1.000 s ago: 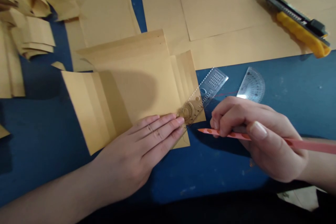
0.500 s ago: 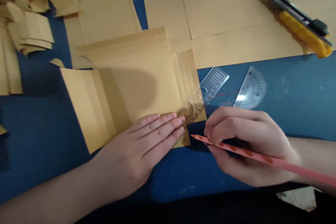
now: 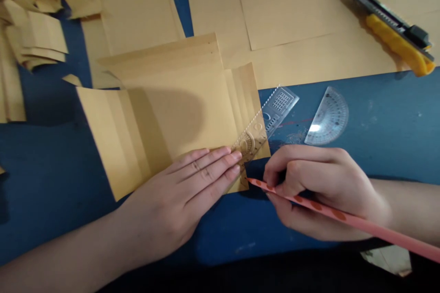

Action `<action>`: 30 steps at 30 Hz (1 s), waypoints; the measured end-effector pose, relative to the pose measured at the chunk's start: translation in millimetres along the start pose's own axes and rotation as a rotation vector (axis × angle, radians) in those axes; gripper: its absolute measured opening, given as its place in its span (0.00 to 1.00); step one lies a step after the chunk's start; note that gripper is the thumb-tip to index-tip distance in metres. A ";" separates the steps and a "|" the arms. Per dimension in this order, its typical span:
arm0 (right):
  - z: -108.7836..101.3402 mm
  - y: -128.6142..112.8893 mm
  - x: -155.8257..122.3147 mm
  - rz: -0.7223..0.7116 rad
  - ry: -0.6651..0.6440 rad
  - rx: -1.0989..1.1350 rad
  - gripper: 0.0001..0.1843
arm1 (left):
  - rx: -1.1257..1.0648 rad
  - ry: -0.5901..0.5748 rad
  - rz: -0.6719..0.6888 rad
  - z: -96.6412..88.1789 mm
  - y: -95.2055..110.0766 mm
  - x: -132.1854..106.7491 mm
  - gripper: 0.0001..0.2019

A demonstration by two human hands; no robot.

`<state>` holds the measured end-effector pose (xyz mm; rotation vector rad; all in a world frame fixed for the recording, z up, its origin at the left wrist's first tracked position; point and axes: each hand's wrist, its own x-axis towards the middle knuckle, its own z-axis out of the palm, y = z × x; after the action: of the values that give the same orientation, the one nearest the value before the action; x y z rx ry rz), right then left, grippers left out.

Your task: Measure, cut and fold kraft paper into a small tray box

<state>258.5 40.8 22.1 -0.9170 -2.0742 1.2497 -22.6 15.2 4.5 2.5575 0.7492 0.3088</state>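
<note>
A creased piece of brown kraft paper (image 3: pixel 182 105) with cut corners lies on the blue table. My left hand (image 3: pixel 185 187) rests flat over its lower edge, fingers stretched out. Under those fingertips a clear plastic ruler (image 3: pixel 280 103) slants across the paper's right flap, and its lower end is partly hidden. My right hand (image 3: pixel 316 187) grips a pink pencil (image 3: pixel 330 210) with darker spots. The pencil's tip is at the edge of the small lower right tab, close to the left fingertips; whether it touches the paper I cannot tell.
A clear protractor (image 3: pixel 328 116) lies right of the ruler. Beyond it, a yellow and black utility knife (image 3: pixel 395 32) sits on large brown paper sheets (image 3: pixel 292 4). Folded paper scraps (image 3: pixel 44 32) are heaped at the upper left of the blue table (image 3: pixel 388 123).
My right hand has shifted slightly left and the pencil tip is now nearer the small tab's edge. My left hand stays on the ruler and paper.
</note>
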 end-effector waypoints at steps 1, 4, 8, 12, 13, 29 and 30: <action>-0.2 -0.1 -0.1 0.004 0.000 -0.002 0.13 | -0.001 0.001 -0.001 0.1 -0.1 0.0 0.29; -0.3 -0.6 -0.5 0.005 -0.002 -0.019 0.13 | -0.005 -0.008 -0.001 -0.2 0.1 0.6 0.29; 0.4 -0.7 -0.4 -0.002 -0.003 -0.029 0.12 | -0.007 -0.009 -0.002 -1.1 0.7 1.1 0.29; 0.3 -0.3 0.5 -0.013 -0.018 -0.045 0.12 | -0.007 -0.007 -0.011 -0.1 1.4 -0.8 0.29; 0.1 -0.1 0.8 -0.015 -0.020 -0.042 0.12 | -0.006 0.000 -0.015 0.6 1.5 -1.5 0.29; -1.8 1.3 4.7 -0.022 -0.045 -0.036 0.11 | -0.003 0.011 -0.025 4.1 1.7 -3.2 0.29; -2.0 1.1 4.5 -0.020 -0.049 -0.036 0.11 | -0.006 0.009 -0.024 4.3 1.7 -3.4 0.29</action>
<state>257.5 45.7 22.4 -0.8883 -2.1446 1.2399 -23.2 10.5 1.3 2.5414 0.7806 0.3147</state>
